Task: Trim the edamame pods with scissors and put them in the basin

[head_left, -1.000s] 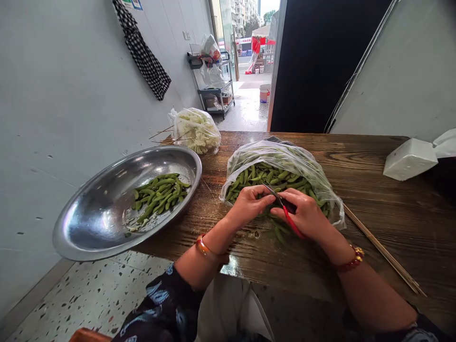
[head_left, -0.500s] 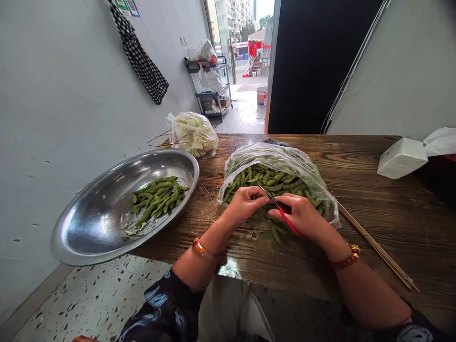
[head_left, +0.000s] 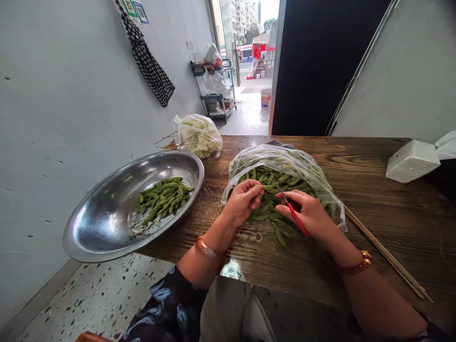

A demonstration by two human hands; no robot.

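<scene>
Two hands meet at the mouth of the clear plastic bag of edamame (head_left: 285,164) on the wooden table (head_left: 374,199). Left hand (head_left: 242,202) has fingers curled and pinched narrow, fingertips on an edamame pod (head_left: 266,188) at the top of the heap; whether the pod is fully gripped or just touched is hard to tell. Pod's long axis runs roughly left-right, from the left fingertips toward the scissors. Right hand (head_left: 309,213) is closed round red-handled scissors (head_left: 290,209), blades pointing up and left toward that pod; blade gap too small to read. Right hand sits just beside the pod, left hand is on it, so left is nearer. Loose pods (head_left: 281,232) spill out of the bag mouth onto the table between and under the hands.

Outward: steel basin (head_left: 107,213) lies to the left, hanging over the table edge, with a small pile of pods (head_left: 164,197) in it, well apart from the left hand. Nothing stands between the hands and the basin. Second plastic bag with pale cauliflower-like pieces (head_left: 197,135) sits at the far left corner. Bamboo skewers (head_left: 388,256) lie diagonally right of the bag, near the right forearm. White tissue pack (head_left: 411,160) at far right. Checked cloth (head_left: 149,66) hangs on the wall.
</scene>
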